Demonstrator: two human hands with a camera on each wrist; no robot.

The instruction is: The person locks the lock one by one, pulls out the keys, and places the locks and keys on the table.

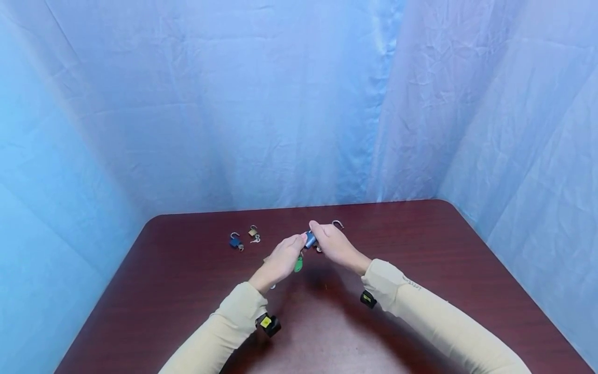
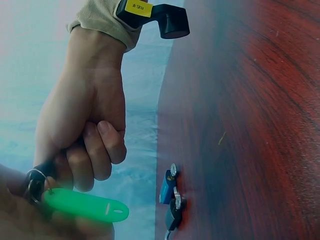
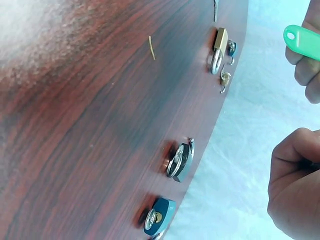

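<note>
Both hands meet above the middle of the dark red table (image 1: 187,301). My right hand (image 1: 322,235) grips a small blue-grey padlock (image 1: 310,239); in the left wrist view its fingers (image 2: 95,160) curl round the dark body. My left hand (image 1: 296,244) pinches the key end of that padlock. A green key tag (image 1: 298,265) hangs from a metal ring (image 2: 34,181) below the hands. The green key tag (image 2: 85,206) shows large in the left wrist view, and the green key tag (image 3: 302,36) lies against the left fingers in the right wrist view. The key itself is hidden.
On the table behind the hands lie a blue padlock (image 1: 235,241) and a brass padlock (image 1: 253,232) with small keys. An open shackle (image 1: 338,224) shows just past the right hand. A silver padlock (image 3: 180,160) and a teal padlock (image 3: 157,216) lie nearby. Blue cloth walls surround the table.
</note>
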